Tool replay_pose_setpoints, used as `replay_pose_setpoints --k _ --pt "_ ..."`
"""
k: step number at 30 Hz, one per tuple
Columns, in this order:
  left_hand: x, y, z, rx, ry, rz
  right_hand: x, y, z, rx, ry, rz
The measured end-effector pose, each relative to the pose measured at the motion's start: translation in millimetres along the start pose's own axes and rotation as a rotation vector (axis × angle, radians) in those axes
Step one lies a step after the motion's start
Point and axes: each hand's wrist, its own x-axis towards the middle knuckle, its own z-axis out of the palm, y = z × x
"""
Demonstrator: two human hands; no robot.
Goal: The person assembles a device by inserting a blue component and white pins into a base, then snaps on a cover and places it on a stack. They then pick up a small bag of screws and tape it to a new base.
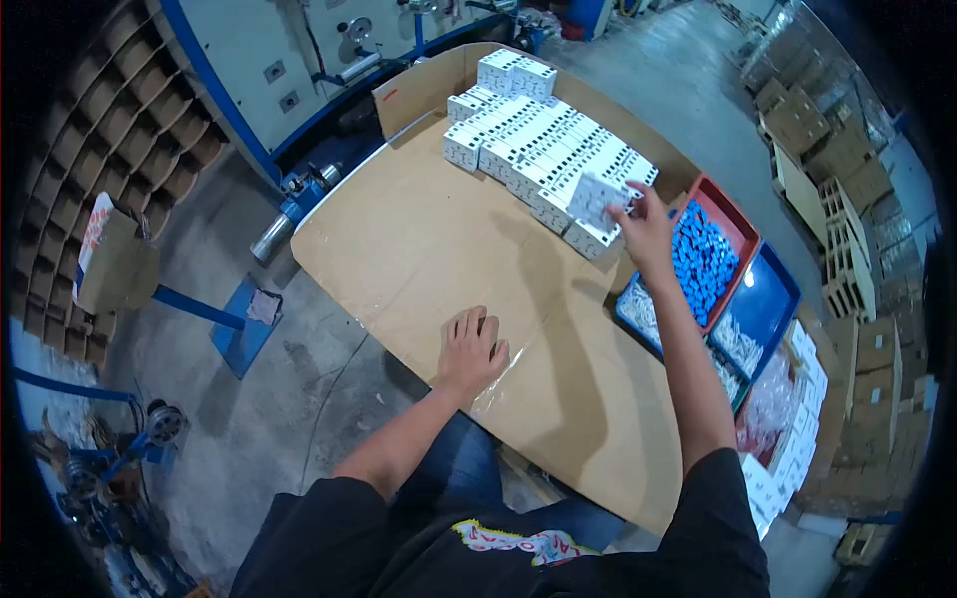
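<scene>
My left hand lies flat on the cardboard-covered table near its front edge, fingers stretched out and holding nothing. At the far right of the table, my right hand pinches a small white box between thumb and fingers. The box is tilted over the near right end of a block of stacked white boxes. Those boxes stand in tight rows, with dark marks along their edges. A few sit one layer higher at the far end.
Right of the boxes, a red tray holds many small blue pieces. Beside it are a blue tray and bins with white plastic pieces. More white boxes and clear plastic wrap lie farther right. A cardboard wall edges the table's back.
</scene>
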Motion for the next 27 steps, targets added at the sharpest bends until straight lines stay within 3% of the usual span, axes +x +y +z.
replay_pose_setpoints --k 4,11,13,16,27 --pt "3 0 -6 0.008 -0.068 -0.014 98 15 53 -0.120 0.035 -0.106" --pt "8 -3 -6 0.002 -0.102 -0.019 210 46 147 -0.125 0.127 -0.086" --pt "9 -5 -3 -0.010 -0.084 -0.027 230 57 168 -0.103 0.103 -0.071" --pt "10 -7 -5 -0.020 -0.133 -0.022 254 73 198 -0.242 0.191 -0.280" --pt "8 -10 7 -0.043 -0.111 -0.035 294 92 251 -0.217 0.185 -0.222"
